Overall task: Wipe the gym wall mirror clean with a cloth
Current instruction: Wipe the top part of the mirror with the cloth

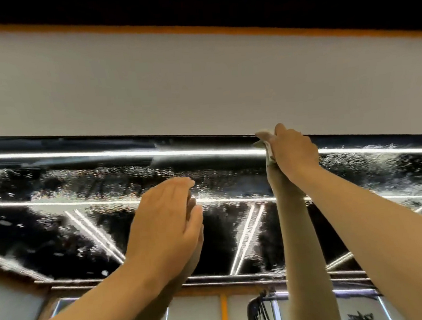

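The wall mirror [85, 233] fills the lower half of the view, wet with streaks and droplets, and reflects ceiling light strips. My right hand [294, 151] presses a white cloth [266, 141] against the mirror's top edge; only part of the cloth shows past my fingers. My left hand [166, 220] lies flat on the glass lower down and to the left, fingers straight, holding nothing. Both arms reach upward, and their reflections meet them at the glass.
Above the mirror is a plain white wall [199, 85] with an orange strip [196, 31] under a dark ceiling. Gym equipment [260, 311] shows in the reflection at the bottom.
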A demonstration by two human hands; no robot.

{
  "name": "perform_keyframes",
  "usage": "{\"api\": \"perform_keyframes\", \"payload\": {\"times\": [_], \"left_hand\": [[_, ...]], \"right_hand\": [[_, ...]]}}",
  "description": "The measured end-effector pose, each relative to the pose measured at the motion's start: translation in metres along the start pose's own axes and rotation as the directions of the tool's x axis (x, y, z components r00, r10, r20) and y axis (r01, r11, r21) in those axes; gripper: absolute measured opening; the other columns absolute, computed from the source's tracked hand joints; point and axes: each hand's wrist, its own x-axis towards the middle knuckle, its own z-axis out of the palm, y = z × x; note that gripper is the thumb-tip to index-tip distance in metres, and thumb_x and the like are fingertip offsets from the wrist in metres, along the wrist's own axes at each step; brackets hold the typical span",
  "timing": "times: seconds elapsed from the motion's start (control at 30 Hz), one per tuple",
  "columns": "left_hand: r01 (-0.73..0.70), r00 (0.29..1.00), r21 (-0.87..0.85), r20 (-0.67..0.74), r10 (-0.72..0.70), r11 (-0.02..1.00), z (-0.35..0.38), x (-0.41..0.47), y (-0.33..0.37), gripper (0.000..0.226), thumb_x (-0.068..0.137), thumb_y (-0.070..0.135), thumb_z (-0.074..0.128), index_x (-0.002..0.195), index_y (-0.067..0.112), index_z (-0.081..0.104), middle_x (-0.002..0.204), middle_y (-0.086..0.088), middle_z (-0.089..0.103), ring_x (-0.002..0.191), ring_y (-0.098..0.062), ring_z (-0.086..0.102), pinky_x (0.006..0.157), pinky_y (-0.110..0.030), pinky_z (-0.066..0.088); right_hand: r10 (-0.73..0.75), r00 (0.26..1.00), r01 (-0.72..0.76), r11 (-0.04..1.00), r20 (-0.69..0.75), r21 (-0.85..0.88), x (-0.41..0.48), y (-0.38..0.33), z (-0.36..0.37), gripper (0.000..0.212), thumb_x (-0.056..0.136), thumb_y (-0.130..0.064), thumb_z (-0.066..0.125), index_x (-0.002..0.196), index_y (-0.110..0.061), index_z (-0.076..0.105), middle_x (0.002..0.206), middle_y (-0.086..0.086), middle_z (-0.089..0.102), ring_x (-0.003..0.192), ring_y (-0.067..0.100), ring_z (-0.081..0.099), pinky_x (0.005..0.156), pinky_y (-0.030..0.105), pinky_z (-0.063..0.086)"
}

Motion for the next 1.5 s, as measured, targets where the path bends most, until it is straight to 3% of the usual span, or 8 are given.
{"api": "perform_keyframes", "payload": {"times": [0.13, 0.33, 0.47, 0.63, 0.77, 1.07, 1.4, 1.5], "left_hand": [[0.020, 1.000, -0.013, -0.015, -0.020, 1.000, 0.022, 0.008, 0.044, 0.051, 0.093, 0.042, 0.039, 0.136, 0.019, 0.053, 0.131, 0.004, 0.058, 0.124, -0.007, 0.040, 0.104, -0.014, 0.015], [0.090, 0.995, -0.009, -0.034, -0.090, 0.996, 0.044, 0.017, 0.090, 0.050, 0.091, 0.038, 0.041, 0.135, 0.019, 0.055, 0.131, 0.003, 0.059, 0.125, -0.010, 0.042, 0.105, -0.015, 0.015], [0.113, 0.993, 0.053, -0.026, -0.112, 0.992, 0.054, 0.007, 0.092, 0.046, 0.090, 0.038, 0.037, 0.125, 0.016, 0.058, 0.119, 0.001, 0.063, 0.113, -0.016, 0.051, 0.103, -0.028, 0.029], [0.129, 0.991, 0.071, -0.043, -0.126, 0.989, 0.054, 0.006, 0.094, 0.050, 0.089, 0.040, 0.032, 0.123, 0.014, 0.059, 0.117, -0.001, 0.064, 0.112, -0.020, 0.054, 0.103, -0.037, 0.036], [0.122, 0.990, 0.081, -0.086, -0.115, 0.989, 0.056, 0.005, 0.092, 0.049, 0.090, 0.037, 0.036, 0.123, 0.010, 0.059, 0.117, -0.004, 0.065, 0.112, -0.019, 0.052, 0.102, -0.029, 0.028], [0.110, 0.993, 0.073, -0.050, -0.106, 0.991, 0.058, 0.006, 0.091, 0.049, 0.090, 0.038, 0.035, 0.125, 0.013, 0.058, 0.117, -0.001, 0.063, 0.113, -0.021, 0.054, 0.102, -0.031, 0.030], [0.069, 0.997, 0.166, 0.013, -0.072, 0.984, 0.060, 0.005, 0.087, 0.055, 0.089, 0.042, 0.029, 0.123, 0.015, 0.062, 0.130, -0.002, 0.062, 0.124, -0.021, 0.053, 0.109, -0.039, 0.033], [0.073, 0.997, 0.169, 0.010, -0.076, 0.983, 0.057, 0.005, 0.088, 0.054, 0.089, 0.040, 0.031, 0.124, 0.014, 0.062, 0.129, -0.003, 0.062, 0.123, -0.021, 0.053, 0.108, -0.034, 0.028]], "right_hand": [[0.020, 1.000, -0.020, 1.000, 0.006, 0.000, 0.001, 0.058, -0.009, 0.020, 0.106, -0.028, 0.041, 0.112, -0.010, 0.047, 0.088, 0.009, 0.056, 0.076, 0.029, 0.055, 0.064, 0.038, 0.046], [0.007, 0.999, -0.006, 0.999, 0.037, -0.037, 0.006, 0.115, -0.014, 0.022, 0.105, -0.028, 0.039, 0.120, -0.013, 0.046, 0.089, 0.008, 0.054, 0.076, 0.028, 0.050, 0.063, 0.036, 0.041], [0.017, 0.999, -0.019, 0.999, 0.048, 0.042, 0.005, 0.114, -0.014, 0.023, 0.106, -0.028, 0.037, 0.120, -0.012, 0.046, 0.088, 0.007, 0.050, 0.086, 0.031, 0.055, 0.065, 0.037, 0.041], [0.006, 1.000, -0.006, 1.000, 0.013, 0.009, 0.004, 0.115, -0.016, 0.022, 0.106, -0.023, 0.037, 0.121, -0.009, 0.046, 0.087, 0.007, 0.048, 0.075, 0.026, 0.045, 0.061, 0.037, 0.040], [0.035, 0.999, -0.036, 0.999, 0.007, 0.040, 0.004, 0.115, -0.016, 0.022, 0.107, -0.025, 0.036, 0.117, -0.009, 0.046, 0.087, 0.008, 0.051, 0.074, 0.027, 0.047, 0.062, 0.036, 0.040], [0.003, 1.000, 0.000, 0.997, 0.030, -0.075, 0.003, 0.114, -0.021, 0.018, 0.103, -0.014, 0.041, 0.119, -0.006, 0.043, 0.088, 0.010, 0.052, 0.074, 0.028, 0.047, 0.061, 0.038, 0.039], [0.005, 1.000, -0.005, 1.000, 0.018, 0.002, 0.004, 0.115, -0.020, 0.021, 0.106, -0.021, 0.033, 0.113, -0.006, 0.046, 0.091, 0.013, 0.057, 0.080, 0.033, 0.057, 0.065, 0.039, 0.046], [-0.001, 1.000, 0.001, 1.000, 0.016, 0.007, 0.005, 0.120, -0.019, 0.021, 0.106, -0.021, 0.033, 0.113, -0.006, 0.046, 0.093, 0.013, 0.058, 0.082, 0.033, 0.057, 0.064, 0.038, 0.043]]}}
